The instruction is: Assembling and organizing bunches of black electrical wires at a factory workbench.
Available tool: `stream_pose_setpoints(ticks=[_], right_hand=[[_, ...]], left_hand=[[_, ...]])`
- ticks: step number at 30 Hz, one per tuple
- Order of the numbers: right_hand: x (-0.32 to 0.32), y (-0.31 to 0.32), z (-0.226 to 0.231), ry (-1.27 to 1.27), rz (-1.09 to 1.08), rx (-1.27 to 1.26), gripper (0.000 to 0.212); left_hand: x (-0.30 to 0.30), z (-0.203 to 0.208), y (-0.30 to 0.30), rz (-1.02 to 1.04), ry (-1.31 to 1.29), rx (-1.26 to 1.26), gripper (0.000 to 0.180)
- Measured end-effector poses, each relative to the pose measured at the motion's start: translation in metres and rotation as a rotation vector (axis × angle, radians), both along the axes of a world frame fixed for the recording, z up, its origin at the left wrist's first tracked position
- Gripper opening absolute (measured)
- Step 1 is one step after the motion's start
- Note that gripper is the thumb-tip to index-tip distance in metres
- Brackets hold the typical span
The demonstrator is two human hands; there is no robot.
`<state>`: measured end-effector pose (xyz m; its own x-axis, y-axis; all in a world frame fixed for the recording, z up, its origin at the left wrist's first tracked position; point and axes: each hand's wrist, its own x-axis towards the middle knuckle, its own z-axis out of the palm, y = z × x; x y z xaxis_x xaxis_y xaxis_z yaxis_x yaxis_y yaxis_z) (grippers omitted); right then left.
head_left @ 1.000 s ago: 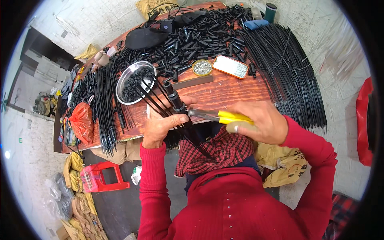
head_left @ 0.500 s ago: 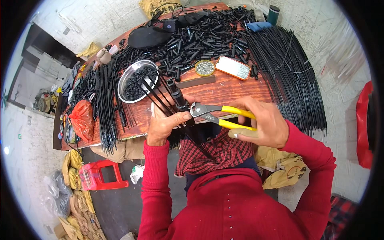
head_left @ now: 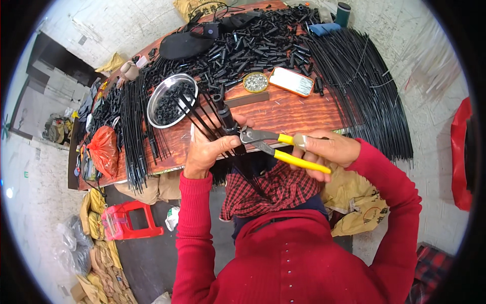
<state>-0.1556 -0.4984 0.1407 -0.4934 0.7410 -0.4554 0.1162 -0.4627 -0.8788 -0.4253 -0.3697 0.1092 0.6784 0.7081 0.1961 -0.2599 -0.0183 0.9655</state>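
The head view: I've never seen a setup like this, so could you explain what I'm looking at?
There is no robot here: these are a person's own two bare hands. A wide fisheye camera on the person's head looks down, so straight edges bend near the rim.

The left hand holds a black cylindrical part and several thin black rods. The right hand holds yellow-handled pliers, their tip close to that part.

On the wooden table lie a heap of small black parts, a metal bowl of small dark pieces, a round tin of silvery bits and, at right, many long black rods.
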Motion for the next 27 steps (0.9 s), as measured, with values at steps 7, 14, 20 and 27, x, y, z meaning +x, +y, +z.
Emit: stream_pose_setpoints(ticks=[7,14,20,27], right_hand=[[-0.012,-0.012,0.014,-0.742,-0.183,1.188,0.060],[-0.004,-0.007,0.024,0.252,0.050,-0.307,0.078],[0.001,-0.013,-0.018,0.175,-0.020,-0.072,0.061],[-0.023,-0.005,-0.002,-0.754,0.071,0.704,0.037]], left_hand=[[0.001,-0.002,0.000,0.050,-0.009,0.025,0.042],[-0.008,0.012,-0.009,-0.071,0.031,0.070,0.048],[0.007,0.006,-0.008,0.021,0.050,0.084,0.043],[0.005,0.004,-0.014,0.087,-0.006,0.026,0.041]])
